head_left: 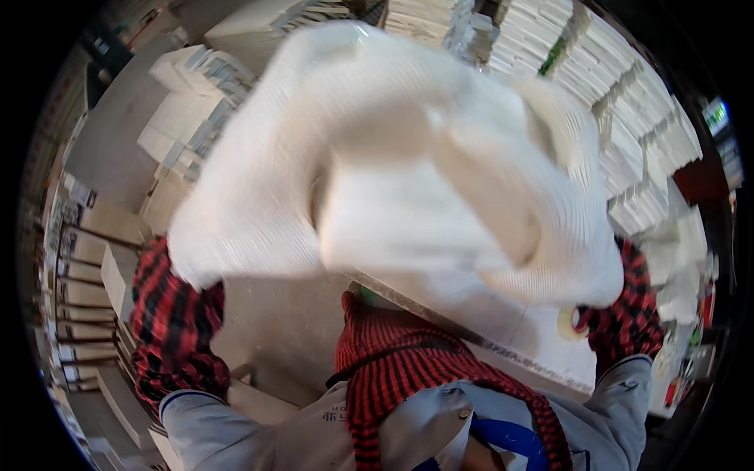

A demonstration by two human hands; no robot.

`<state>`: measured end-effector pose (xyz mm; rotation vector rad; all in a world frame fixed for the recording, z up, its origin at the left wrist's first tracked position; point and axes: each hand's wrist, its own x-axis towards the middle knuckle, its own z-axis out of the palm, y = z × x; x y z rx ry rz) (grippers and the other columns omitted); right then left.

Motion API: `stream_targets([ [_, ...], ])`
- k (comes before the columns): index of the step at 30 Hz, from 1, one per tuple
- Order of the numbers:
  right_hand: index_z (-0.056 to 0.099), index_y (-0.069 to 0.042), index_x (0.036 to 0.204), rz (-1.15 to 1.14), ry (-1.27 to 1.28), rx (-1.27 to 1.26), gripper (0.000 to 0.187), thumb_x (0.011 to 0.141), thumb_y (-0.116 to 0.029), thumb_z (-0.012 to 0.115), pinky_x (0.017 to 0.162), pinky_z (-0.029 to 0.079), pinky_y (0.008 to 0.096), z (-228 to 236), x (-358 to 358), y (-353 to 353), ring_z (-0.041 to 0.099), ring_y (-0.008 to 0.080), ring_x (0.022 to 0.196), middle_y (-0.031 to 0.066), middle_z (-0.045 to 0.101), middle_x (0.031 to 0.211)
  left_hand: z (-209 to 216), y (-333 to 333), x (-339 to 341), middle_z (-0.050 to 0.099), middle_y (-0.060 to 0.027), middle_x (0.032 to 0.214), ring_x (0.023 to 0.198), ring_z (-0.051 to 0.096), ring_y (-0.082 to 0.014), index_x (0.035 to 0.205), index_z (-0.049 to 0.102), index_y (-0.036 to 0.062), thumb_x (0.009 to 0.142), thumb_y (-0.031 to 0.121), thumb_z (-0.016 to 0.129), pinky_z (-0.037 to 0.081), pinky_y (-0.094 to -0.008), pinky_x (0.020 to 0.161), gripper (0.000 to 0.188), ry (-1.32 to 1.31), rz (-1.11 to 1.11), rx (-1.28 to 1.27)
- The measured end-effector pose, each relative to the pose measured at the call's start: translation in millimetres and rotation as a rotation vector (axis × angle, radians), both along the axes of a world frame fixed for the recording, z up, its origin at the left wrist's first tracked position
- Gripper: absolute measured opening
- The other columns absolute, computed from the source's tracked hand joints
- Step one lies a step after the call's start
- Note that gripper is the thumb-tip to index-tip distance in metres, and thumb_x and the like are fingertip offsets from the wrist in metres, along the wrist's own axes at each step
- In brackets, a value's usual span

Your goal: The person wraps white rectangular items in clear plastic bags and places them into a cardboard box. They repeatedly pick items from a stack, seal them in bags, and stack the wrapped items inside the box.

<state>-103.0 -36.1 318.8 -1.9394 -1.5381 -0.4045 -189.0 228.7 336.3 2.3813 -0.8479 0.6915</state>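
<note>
Both my hands wear white knitted gloves and are raised close in front of me, filling the upper middle of the view. A white block-like piece is between them, smeared by motion, so its exact kind cannot be made out. My left hand is closed at its left side. My right hand is closed at its right side, with fingers curved over the top. Red and black checked sleeve covers run up both forearms. Beneath the hands lies a pale worktable with a speckled edge.
Tall stacks of white flat pieces rise at the right and far side. More white stacks stand at the left. A slatted rack is at the far left. A yellowish ring, perhaps tape, lies by my right wrist.
</note>
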Motion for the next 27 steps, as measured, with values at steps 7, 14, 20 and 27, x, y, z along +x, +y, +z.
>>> stream_targets([
  [7, 0.047, -0.018, 0.159, -0.149, 0.09, -0.335, 0.104, 0.063, -0.023, 0.086, 0.119, 0.036, 0.045, -21, 39, 125, 0.042, 0.042, 0.139, 0.0203, 0.042, 0.15, -58, 143, 81, 0.053, -0.0184, 0.141, 0.138, 0.048, -0.0381, 0.149, 0.05, 0.011, 0.057, 0.027, 0.097, 0.042, -0.0471, 0.115, 0.105, 0.294, -0.225, -0.154],
  [14, 0.049, -0.027, 0.156, -0.355, 0.179, -0.415, 0.1, 0.063, -0.024, 0.085, 0.103, 0.048, 0.0517, -55, 40, 139, 0.053, 0.0478, 0.118, 0.0242, 0.053, 0.133, -93, 155, 127, 0.053, -0.0168, 0.142, 0.133, 0.053, -0.0397, 0.154, 0.044, 0.0176, 0.058, 0.02, 0.094, 0.047, -0.0461, 0.113, 0.108, 0.353, -0.294, 0.087],
  [20, 0.047, -0.029, 0.158, -0.409, 0.277, -0.562, 0.104, 0.062, -0.02, 0.085, 0.104, 0.049, 0.053, -65, 38, 115, 0.05, 0.0484, 0.122, 0.0257, 0.051, 0.136, -92, 116, 134, 0.059, -0.0175, 0.122, 0.119, 0.06, -0.0395, 0.15, 0.048, 0.023, 0.059, 0.023, 0.091, 0.052, -0.047, 0.102, 0.1, 0.467, -0.177, 0.355],
  [27, 0.045, -0.026, 0.16, -0.436, 0.26, -0.588, 0.104, 0.063, -0.024, 0.085, 0.105, 0.048, 0.053, -73, 40, 113, 0.052, 0.0482, 0.121, 0.0261, 0.052, 0.135, -82, 110, 142, 0.06, -0.0186, 0.118, 0.116, 0.061, -0.039, 0.149, 0.048, 0.0259, 0.057, 0.023, 0.091, 0.053, -0.0464, 0.1, 0.102, 0.505, -0.164, 0.482],
])
